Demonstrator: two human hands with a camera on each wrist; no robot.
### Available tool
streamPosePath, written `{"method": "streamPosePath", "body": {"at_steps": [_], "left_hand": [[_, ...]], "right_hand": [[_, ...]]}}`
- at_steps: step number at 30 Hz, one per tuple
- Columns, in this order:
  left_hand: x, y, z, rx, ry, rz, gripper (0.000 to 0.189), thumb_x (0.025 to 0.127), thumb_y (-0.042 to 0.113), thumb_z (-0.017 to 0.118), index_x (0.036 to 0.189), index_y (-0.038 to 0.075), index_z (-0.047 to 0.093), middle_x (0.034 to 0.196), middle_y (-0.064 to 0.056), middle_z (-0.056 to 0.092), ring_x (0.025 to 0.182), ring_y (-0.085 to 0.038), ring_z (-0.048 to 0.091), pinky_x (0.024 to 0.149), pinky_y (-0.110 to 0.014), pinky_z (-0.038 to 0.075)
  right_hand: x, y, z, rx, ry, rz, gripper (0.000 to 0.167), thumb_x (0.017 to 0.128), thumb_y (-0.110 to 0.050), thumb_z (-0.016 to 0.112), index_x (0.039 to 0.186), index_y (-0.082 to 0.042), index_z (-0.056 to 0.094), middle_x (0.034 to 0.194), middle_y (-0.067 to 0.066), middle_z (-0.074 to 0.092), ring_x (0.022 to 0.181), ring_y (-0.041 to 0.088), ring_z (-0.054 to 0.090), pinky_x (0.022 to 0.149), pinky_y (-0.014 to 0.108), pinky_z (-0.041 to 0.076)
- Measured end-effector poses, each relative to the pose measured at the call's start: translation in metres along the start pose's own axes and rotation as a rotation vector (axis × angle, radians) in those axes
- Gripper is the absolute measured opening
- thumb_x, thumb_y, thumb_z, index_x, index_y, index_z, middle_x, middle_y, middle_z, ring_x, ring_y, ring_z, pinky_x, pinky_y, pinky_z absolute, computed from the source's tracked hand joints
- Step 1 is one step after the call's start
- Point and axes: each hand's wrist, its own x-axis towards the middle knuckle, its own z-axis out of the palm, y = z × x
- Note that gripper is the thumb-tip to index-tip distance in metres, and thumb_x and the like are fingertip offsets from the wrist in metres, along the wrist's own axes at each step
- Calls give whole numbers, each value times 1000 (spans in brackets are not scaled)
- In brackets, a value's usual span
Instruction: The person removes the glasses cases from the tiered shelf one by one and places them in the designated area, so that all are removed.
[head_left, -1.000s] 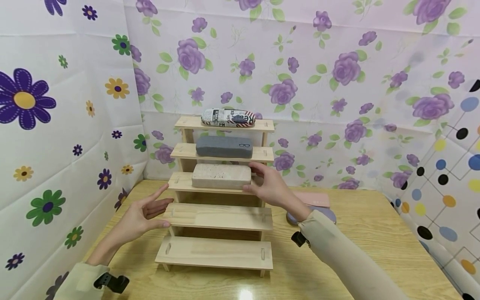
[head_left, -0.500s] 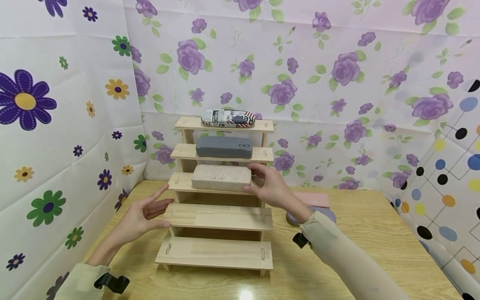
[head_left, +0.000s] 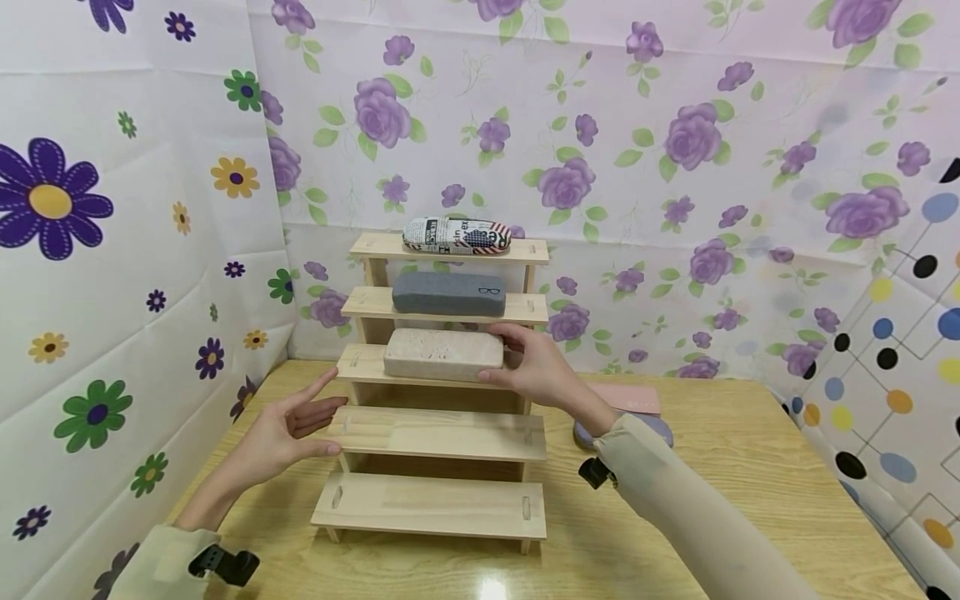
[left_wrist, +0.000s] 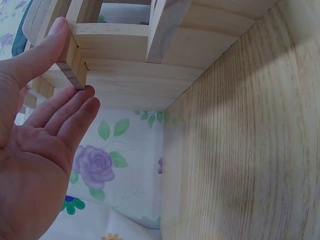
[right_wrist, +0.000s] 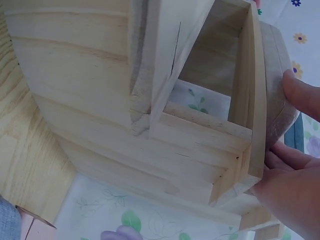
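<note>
A beige glasses case (head_left: pixel 442 354) lies lengthwise on the middle tier of a stepped wooden rack (head_left: pixel 435 508). My right hand (head_left: pixel 543 371) holds its right end, thumb on the front and fingers behind; the right wrist view shows the thumb against the case (right_wrist: pixel 277 85). On the other side, my left hand (head_left: pixel 281 433) has its fingers extended, their tips at the left end of the rack's second-lowest tier. In the left wrist view the thumb and fingertips touch that shelf end (left_wrist: pixel 75 70). Both hands' wrists wear black straps.
A grey-blue glasses case (head_left: pixel 448 294) with a spectacles mark sits one tier higher. Atop the rack lies a newsprint-patterned case (head_left: pixel 456 236). Behind my right forearm, a pink flat case (head_left: pixel 622 397) and a purple-blue case (head_left: pixel 645 427) lie on the wooden table (head_left: pixel 720 483). Patterned cloth walls surround it.
My right thumb has slid slightly left along the front of the beige glasses case, and the right wrist shifted a little left. My left hand stays put.
</note>
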Motion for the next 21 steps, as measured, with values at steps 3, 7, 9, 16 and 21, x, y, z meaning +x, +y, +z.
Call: {"method": "streamPosePath", "body": {"at_steps": [3, 7, 9, 16, 21], "left_hand": [[0, 0, 0, -5, -1, -1, 105, 86, -3, 85, 169, 17, 26, 148, -33, 52, 133, -13, 58, 105, -30, 53], [0, 1, 0, -5, -2, -1, 105, 86, -3, 85, 169, 16, 25, 149, -33, 52, 133, -13, 58, 104, -30, 53], [0, 1, 0, -1, -2, -1, 104, 86, -3, 85, 169, 16, 26, 148, -33, 52, 133, -14, 58, 104, -31, 53], [0, 0, 0, 13, 3, 3, 105, 86, -2, 86, 169, 17, 26, 148, -31, 53, 133, -18, 58, 104, -34, 54], [0, -1, 0, 11, 1, 4, 104, 86, -2, 86, 169, 18, 26, 148, -32, 52, 133, -17, 58, 104, -33, 54]], "right_hand": [[-2, -1, -2, 18, -11, 13, 70, 88, -19, 90, 149, -5, 58, 148, 13, 59, 135, 35, 58, 114, 42, 49], [-3, -3, -4, 36, -22, 22, 70, 87, -19, 90, 148, -5, 58, 149, 13, 59, 136, 35, 57, 115, 43, 49], [-3, -2, -3, 32, -21, 19, 72, 86, -20, 92, 148, -5, 58, 149, 14, 59, 136, 35, 57, 115, 43, 48], [4, 0, -2, 2, -39, 5, 78, 82, -23, 95, 148, -5, 58, 131, 10, 68, 116, 25, 66, 101, 41, 56], [6, 0, -2, -22, -41, 17, 77, 81, -24, 95, 147, -5, 60, 125, 8, 69, 106, 21, 66, 93, 39, 56]]}}
